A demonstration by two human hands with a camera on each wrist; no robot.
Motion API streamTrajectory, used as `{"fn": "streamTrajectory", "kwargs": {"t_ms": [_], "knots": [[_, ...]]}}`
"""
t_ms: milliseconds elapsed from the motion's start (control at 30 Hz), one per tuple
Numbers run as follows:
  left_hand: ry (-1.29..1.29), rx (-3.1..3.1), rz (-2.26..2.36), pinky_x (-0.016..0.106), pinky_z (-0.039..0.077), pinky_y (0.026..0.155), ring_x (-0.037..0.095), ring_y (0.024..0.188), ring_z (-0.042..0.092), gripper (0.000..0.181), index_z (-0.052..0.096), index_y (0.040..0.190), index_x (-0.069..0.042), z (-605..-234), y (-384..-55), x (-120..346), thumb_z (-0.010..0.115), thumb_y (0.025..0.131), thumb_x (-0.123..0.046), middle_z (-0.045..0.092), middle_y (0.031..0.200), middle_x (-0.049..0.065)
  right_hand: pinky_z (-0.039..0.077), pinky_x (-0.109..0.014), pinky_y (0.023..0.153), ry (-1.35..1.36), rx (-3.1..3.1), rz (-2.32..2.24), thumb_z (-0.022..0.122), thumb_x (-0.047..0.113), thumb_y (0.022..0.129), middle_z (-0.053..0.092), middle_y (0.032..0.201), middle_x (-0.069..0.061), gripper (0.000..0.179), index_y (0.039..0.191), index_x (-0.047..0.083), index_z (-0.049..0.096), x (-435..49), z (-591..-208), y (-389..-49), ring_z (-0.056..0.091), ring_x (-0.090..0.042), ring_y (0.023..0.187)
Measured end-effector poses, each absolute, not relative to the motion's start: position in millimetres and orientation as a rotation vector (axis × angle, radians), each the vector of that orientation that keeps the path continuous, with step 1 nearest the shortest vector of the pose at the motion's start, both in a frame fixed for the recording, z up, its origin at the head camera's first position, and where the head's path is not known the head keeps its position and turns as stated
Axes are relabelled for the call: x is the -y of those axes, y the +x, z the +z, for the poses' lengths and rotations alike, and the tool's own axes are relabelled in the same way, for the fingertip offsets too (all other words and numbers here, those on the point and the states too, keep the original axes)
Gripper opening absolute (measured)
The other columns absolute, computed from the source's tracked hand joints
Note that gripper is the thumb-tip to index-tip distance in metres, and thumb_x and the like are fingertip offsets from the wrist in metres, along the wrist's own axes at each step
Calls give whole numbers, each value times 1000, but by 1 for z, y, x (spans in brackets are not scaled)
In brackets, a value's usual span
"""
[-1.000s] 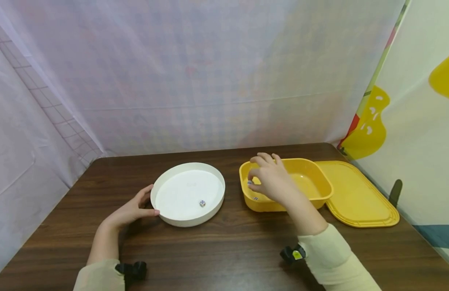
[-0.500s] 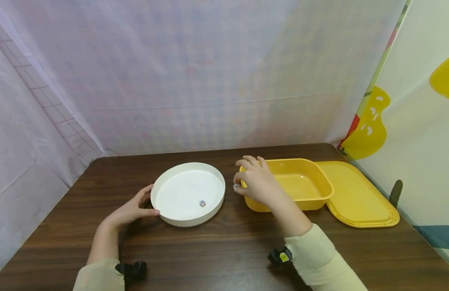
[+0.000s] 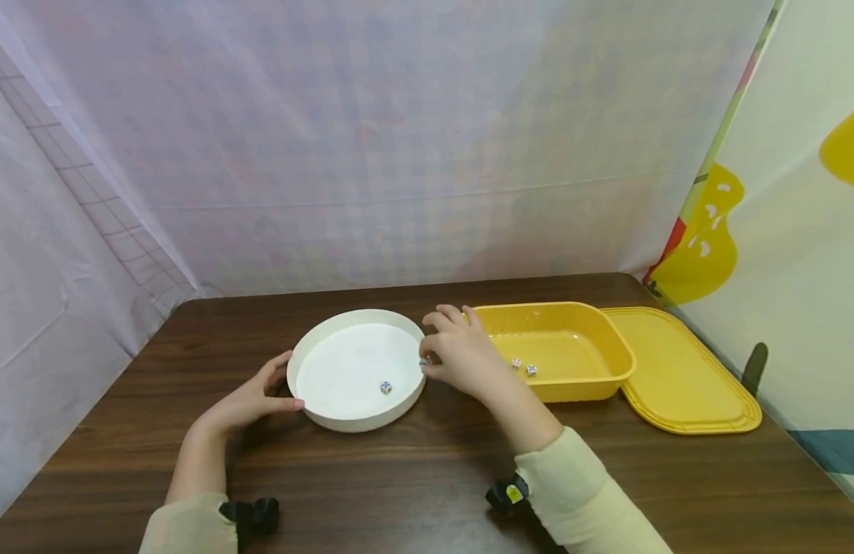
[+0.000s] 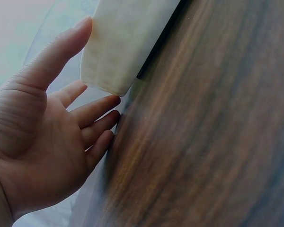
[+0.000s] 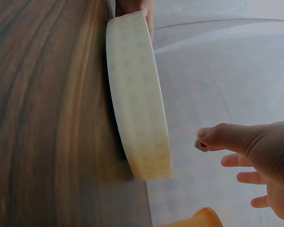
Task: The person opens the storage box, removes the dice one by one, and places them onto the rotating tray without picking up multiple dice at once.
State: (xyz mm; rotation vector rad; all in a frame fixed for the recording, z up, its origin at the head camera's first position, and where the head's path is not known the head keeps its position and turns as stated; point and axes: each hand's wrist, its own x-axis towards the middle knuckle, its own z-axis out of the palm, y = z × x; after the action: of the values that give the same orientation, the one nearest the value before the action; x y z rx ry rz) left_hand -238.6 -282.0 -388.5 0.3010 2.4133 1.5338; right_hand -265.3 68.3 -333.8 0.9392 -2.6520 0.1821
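A round white tray (image 3: 358, 369) with a low wall sits on the table, one die (image 3: 385, 388) lying inside. At its left side my left hand (image 3: 250, 400) touches the outer wall with thumb and fingertips; in the left wrist view its fingers (image 4: 97, 112) are fairly straight. My right hand (image 3: 462, 354) is at the tray's right rim and pinches a small white die (image 5: 201, 145) between thumb and index finger. The other fingers of that hand are spread. Two more dice, one of them a white die (image 3: 532, 370), lie in the yellow box (image 3: 621, 369) behind the right wrist.
A yellow lid (image 3: 690, 377) lies flat to the right of the box, partly behind it. The dark wooden table (image 3: 371, 492) ends at a pale hanging cloth (image 3: 344, 154) at the back. A patterned sheet (image 3: 808, 308) hangs along the right side.
My right hand has moved left with the die, from over the yellow box to the white tray's right rim. Dice in the box now show. The left hand stays put.
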Motion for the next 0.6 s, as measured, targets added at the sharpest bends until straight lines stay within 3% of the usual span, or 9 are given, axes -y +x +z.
{"fn": "streamTrajectory", "kwargs": {"t_ms": [600], "knots": [[301, -2422, 1519, 65, 12, 105, 45, 140, 10, 103, 2, 153, -7, -387, -238, 281, 76, 83, -20, 12, 151, 34, 24, -58, 104, 965, 2662, 124, 78, 34, 79, 56, 127, -8, 11, 83, 26, 73, -45, -352, -265, 36, -34, 130]]}}
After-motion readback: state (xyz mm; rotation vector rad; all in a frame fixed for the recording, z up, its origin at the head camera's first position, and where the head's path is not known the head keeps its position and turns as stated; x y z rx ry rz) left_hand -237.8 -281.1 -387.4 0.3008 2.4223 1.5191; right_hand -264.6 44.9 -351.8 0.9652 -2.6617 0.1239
